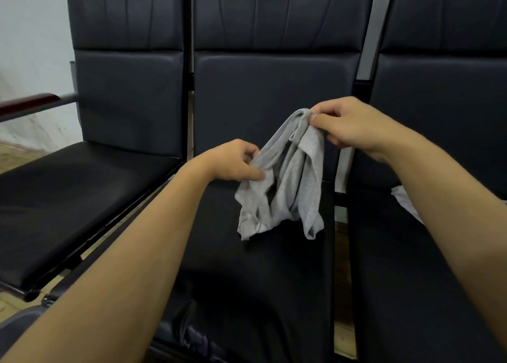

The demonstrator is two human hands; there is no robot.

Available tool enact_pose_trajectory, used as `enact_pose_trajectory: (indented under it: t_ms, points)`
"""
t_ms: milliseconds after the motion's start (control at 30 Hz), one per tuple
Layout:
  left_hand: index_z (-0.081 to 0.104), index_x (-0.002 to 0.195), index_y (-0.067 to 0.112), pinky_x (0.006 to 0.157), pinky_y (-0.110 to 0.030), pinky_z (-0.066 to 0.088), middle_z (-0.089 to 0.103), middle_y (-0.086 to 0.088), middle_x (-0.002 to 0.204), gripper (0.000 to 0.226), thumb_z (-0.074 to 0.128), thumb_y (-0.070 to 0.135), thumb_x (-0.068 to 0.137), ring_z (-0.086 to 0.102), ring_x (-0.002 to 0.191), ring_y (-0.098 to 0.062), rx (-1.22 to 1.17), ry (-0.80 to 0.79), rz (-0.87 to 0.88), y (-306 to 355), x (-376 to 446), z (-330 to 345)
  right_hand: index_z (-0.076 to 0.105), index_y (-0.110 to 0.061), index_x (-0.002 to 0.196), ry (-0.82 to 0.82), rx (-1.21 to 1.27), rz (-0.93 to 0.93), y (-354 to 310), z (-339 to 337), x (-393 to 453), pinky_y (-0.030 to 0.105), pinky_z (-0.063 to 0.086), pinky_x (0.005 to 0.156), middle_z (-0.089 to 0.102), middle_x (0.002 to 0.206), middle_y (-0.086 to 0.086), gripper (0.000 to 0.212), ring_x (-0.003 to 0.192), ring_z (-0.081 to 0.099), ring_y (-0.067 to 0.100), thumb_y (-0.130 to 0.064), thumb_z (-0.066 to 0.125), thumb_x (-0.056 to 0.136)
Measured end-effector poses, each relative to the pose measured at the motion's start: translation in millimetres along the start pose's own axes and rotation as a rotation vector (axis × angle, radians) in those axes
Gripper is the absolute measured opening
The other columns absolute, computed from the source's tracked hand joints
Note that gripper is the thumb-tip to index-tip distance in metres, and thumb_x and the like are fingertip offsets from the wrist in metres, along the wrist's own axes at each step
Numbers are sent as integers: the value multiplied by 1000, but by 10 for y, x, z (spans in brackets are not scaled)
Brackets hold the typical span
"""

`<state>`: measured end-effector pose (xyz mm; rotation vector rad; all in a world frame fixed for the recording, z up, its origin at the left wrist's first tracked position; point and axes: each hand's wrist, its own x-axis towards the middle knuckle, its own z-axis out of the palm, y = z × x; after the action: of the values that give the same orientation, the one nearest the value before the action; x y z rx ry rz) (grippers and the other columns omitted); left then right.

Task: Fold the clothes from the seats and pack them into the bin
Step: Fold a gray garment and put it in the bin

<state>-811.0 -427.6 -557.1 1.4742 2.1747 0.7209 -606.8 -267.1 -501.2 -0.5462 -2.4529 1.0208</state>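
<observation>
A small grey garment (285,181) hangs bunched in the air over the middle black seat (247,266). My right hand (348,123) pinches its top edge between thumb and fingers. My left hand (233,161) grips a lower left edge of the same garment, thumb pressed on the cloth. The loose ends dangle just above the seat cushion. A second pale grey cloth (406,200) lies on the right seat, partly hidden behind my right forearm. No bin is in view.
Three black padded seats stand in a row: left seat (68,198), middle, and right seat (411,280). A dark wood-topped armrest (30,103) juts out at the far left. Narrow gaps between the seats show a wooden floor. A white wall lies behind.
</observation>
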Motion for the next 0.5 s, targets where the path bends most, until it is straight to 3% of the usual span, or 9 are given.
enact_pose_trajectory:
  t_ms: [67, 133, 267, 367, 467, 500]
  points:
    - [75, 106, 20, 70, -31, 60, 76, 6, 85, 25, 82, 36, 88, 70, 73, -16, 23, -13, -47, -76, -44, -76, 78, -28, 96, 42, 56, 34, 66, -65, 21, 28, 36, 57, 51, 57, -12, 26, 56, 42, 10, -28, 54, 106]
    - [78, 101, 22, 54, -26, 43, 65, 3, 74, 28, 80, 47, 88, 53, 60, -12, 37, 3, -75, -125, -107, -194, 78, -27, 97, 54, 70, 71, 143, -113, 32, 28, 34, 55, 50, 54, -13, 26, 55, 40, 10, -28, 54, 106]
    - [78, 90, 25, 62, -30, 43, 67, 0, 76, 32, 81, 56, 83, 54, 66, -12, 20, 91, -81, -218, -209, -410, 78, -28, 96, 85, 3, 147, 273, -142, 4, 30, 39, 57, 58, 54, -14, 25, 59, 48, 15, -30, 55, 106]
    - [77, 94, 22, 61, -27, 45, 68, -2, 79, 33, 79, 54, 86, 56, 67, -11, -24, 113, -1, -160, -274, -464, 78, -24, 95, 30, -235, 194, 284, -128, -23, 41, 53, 78, 75, 93, -2, 23, 91, 67, 23, -31, 57, 103]
    - [76, 96, 15, 58, -19, 50, 73, 6, 76, 29, 82, 43, 88, 65, 65, -4, -77, 104, 108, 87, -316, -441, 73, -34, 104, -71, -343, 109, 135, -27, -36, 36, 53, 92, 71, 110, -12, 12, 107, 65, 12, -41, 66, 97]
    - [77, 98, 15, 61, -22, 56, 76, 4, 81, 29, 83, 40, 87, 71, 70, -7, -90, 110, 144, 181, -312, -428, 70, -35, 113, -97, -360, 46, 62, 33, -38, 35, 51, 98, 69, 117, -15, 22, 111, 63, 9, -47, 69, 95]
